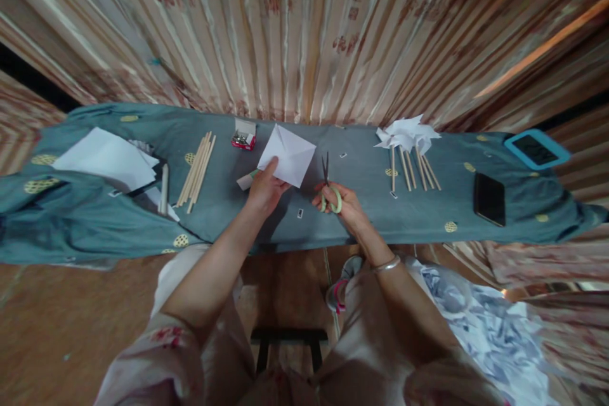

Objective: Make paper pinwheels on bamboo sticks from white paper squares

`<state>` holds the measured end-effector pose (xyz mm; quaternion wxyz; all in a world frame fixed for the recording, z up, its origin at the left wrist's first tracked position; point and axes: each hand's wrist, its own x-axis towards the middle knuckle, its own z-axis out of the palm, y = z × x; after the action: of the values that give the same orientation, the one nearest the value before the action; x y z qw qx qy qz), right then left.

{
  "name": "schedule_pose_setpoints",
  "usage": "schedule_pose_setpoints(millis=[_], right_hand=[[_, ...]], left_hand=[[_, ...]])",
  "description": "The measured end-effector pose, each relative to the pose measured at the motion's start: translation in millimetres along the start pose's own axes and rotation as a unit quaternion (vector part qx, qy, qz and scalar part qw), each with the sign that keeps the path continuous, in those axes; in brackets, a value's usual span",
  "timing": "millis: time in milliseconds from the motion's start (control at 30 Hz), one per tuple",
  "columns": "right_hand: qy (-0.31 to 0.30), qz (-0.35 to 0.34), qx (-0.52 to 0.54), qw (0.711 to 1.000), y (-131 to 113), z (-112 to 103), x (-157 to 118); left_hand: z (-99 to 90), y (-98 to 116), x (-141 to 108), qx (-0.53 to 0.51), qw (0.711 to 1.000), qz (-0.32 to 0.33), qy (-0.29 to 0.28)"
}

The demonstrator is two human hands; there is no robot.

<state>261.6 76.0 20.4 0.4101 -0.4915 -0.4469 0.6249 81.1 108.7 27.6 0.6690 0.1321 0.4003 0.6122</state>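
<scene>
My left hand (269, 189) pinches a creased square of white paper (288, 155) by its lower left edge, thumb on top. The paper is held over the table, turned cornerwise. In my right hand (340, 201) is a pair of scissors (325, 172) with pale green handles, its blades pointing away from me and nearly closed. The scissors are just right of the paper, apart from it. Partly behind my left hand lies a small card-like piece (246, 180). Beyond it stands an opened red and white box (243, 134) with small metal bits inside.
Several wooden sticks (196, 171) and a stack of white paper (107, 158) lie to the left. At the right are paper pinwheels (409, 134) on sticks, a black phone (489, 199) and a blue-framed device (537, 148). A bag of crumpled paper (495, 330) sits below the table's right side.
</scene>
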Motion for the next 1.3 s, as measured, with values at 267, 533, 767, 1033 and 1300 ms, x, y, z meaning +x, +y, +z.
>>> schedule_pose_setpoints(millis=[267,533,767,1033,1300], right_hand=[[-0.158,0.05,-0.024,0.986,-0.8,7.8,-14.9],[-0.163,0.062,-0.022,0.984,-0.2,8.7,-12.5],[-0.157,0.061,-0.017,0.986,-0.3,9.2,-12.5],[-0.15,0.054,-0.024,0.987,-2.9,11.2,-12.4],[-0.148,0.054,-0.026,0.987,0.9,9.7,-11.2]], left_hand=[[-2.1,0.3,2.6,-0.008,1.0,-0.013,0.0],[3.6,-0.4,-2.4,0.002,0.999,-0.043,0.003],[4.8,-3.1,-3.2,0.0,0.999,-0.051,0.017],[5.1,-3.9,-2.9,-0.002,0.998,-0.053,0.018],[4.2,-5.7,-0.6,-0.006,0.998,-0.051,0.021]])
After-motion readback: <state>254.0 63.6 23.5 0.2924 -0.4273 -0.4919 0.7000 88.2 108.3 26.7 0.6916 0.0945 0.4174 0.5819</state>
